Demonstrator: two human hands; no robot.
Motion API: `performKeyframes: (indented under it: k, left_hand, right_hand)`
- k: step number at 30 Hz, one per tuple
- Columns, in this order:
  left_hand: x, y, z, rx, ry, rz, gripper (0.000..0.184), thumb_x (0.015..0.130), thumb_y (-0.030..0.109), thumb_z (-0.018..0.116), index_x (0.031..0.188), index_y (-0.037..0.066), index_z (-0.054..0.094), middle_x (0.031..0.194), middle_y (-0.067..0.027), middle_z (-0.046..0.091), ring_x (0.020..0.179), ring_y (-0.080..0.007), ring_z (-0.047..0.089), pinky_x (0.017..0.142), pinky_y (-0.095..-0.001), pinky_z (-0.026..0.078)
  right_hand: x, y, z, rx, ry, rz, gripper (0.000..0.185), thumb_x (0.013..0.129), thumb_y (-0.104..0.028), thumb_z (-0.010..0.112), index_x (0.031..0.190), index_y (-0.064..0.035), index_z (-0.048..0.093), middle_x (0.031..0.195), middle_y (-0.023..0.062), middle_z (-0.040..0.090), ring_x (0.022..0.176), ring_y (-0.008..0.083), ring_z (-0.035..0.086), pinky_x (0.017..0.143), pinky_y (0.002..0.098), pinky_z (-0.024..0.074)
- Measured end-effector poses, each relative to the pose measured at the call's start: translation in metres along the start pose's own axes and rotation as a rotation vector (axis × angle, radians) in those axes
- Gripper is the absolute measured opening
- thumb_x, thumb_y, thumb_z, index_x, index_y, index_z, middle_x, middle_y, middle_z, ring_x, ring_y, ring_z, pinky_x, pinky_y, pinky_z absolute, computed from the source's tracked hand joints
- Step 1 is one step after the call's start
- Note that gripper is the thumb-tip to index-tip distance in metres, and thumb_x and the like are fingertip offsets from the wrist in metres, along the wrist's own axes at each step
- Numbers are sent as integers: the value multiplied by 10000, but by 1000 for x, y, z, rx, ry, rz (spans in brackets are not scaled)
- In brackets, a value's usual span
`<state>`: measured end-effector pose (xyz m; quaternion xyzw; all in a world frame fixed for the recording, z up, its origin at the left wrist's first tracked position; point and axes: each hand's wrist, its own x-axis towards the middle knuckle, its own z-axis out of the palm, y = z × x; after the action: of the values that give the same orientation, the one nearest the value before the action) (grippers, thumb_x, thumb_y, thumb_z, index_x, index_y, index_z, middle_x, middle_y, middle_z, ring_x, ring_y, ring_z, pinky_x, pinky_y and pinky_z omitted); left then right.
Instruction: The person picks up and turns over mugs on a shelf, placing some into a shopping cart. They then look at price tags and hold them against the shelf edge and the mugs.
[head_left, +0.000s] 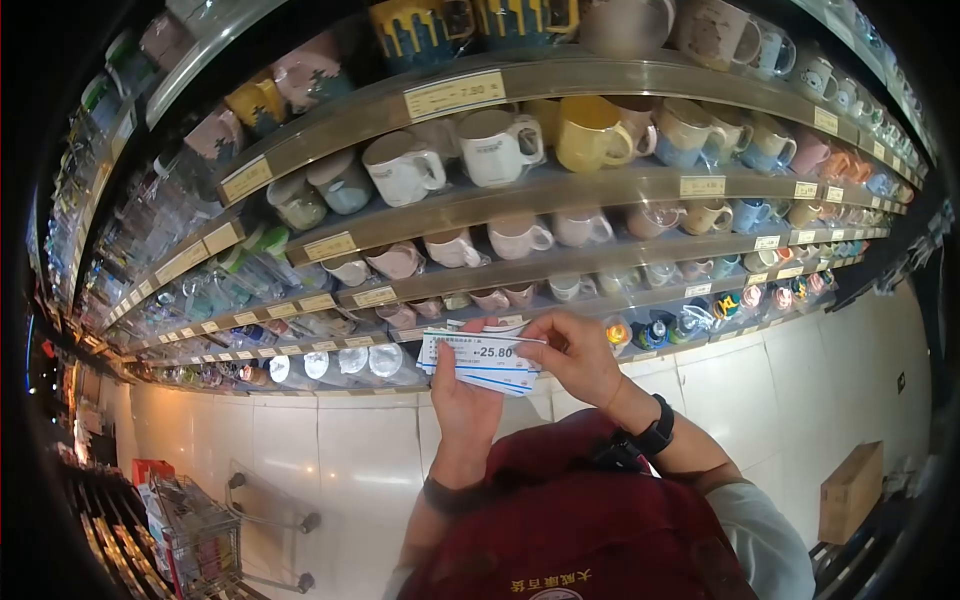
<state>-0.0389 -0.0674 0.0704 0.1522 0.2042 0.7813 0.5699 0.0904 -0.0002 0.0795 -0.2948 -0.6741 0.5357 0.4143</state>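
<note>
In front of my chest, my left hand (467, 405) grips a small fanned stack of white price tags (480, 350) with blue stripes, its thumb pressed on the left end. The top tag reads 25.80. At the stack's right end, the bent fingers of my right hand (580, 358) pinch the tags' edge; how many they hold is hidden. Beyond my hands, the lowest shelf carries plastic-wrapped cups (387, 362) and small colourful bottles (653, 333). A dark band sits on each wrist.
Curved shelves of mugs (490, 147) fill the upper view, with yellow price labels (455, 93) along their edges. A shopping cart (195, 535) stands on the tiled floor at lower left. A cardboard box (850, 493) is at lower right.
</note>
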Motion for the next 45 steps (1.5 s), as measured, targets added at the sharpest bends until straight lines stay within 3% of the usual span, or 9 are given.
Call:
performKeyframes:
  k: [5, 14, 24, 30, 35, 38, 45]
  left_hand:
    - [2, -12, 9, -24, 0, -35, 384, 851, 212, 375, 1143, -35, 414, 1158, -156, 450, 1084, -250, 430, 929, -379, 338]
    - [-1, -12, 7, 18, 41, -16, 364, 829, 174, 395, 1135, -22, 423, 1163, -153, 449, 1101, -250, 418, 938, -384, 333]
    - [-3, -3, -4, 38, 32, -23, 315, 867, 196, 404, 1114, 2, 423, 1138, -129, 471, 1082, -250, 433, 937, -395, 337]
    - [-8, 9, -18, 88, 67, -9, 327, 888, 247, 394, 1120, 18, 420, 1121, -123, 489, 1026, -245, 485, 862, -390, 411]
    - [-15, 25, -32, 70, 101, 0, 345, 894, 271, 380, 1123, 19, 429, 1127, -118, 489, 1036, -252, 483, 861, -392, 413]
    - [-22, 40, -37, -37, 74, -7, 271, 892, 213, 402, 1053, 4, 466, 1048, -141, 520, 991, -246, 510, 841, -376, 428]
    - [-36, 71, -55, -10, 48, 25, 276, 896, 239, 395, 1030, 14, 482, 1046, -129, 517, 993, -237, 505, 843, -372, 426]
  right_hand:
    - [-1, -1, -16, -54, 0, -33, 148, 748, -119, 625, 796, 7, 565, 675, 72, 584, 568, 94, 563, 504, 223, 442]
    - [4, -4, -14, -182, -35, -106, 129, 769, -119, 589, 786, -13, 519, 636, 100, 574, 555, 186, 582, 499, 265, 444]
    - [1, -8, -2, -237, 20, -78, 113, 775, -101, 569, 790, -6, 511, 627, 98, 566, 533, 187, 573, 489, 273, 433]
    - [-3, -13, 11, -195, 51, -54, 112, 783, -88, 564, 793, 8, 508, 628, 91, 563, 527, 125, 550, 476, 246, 415]
    - [-4, -13, 28, -151, 162, -131, 90, 791, -65, 563, 806, 6, 510, 612, 22, 532, 540, 44, 467, 477, 191, 375]
    - [-2, -11, 39, -13, 230, -116, 90, 793, -66, 566, 801, 3, 509, 603, -1, 510, 537, 32, 433, 486, 171, 359]
    - [-8, -23, 75, -61, 194, -107, 106, 803, -84, 567, 796, 0, 503, 588, -10, 504, 527, 28, 434, 478, 173, 355]
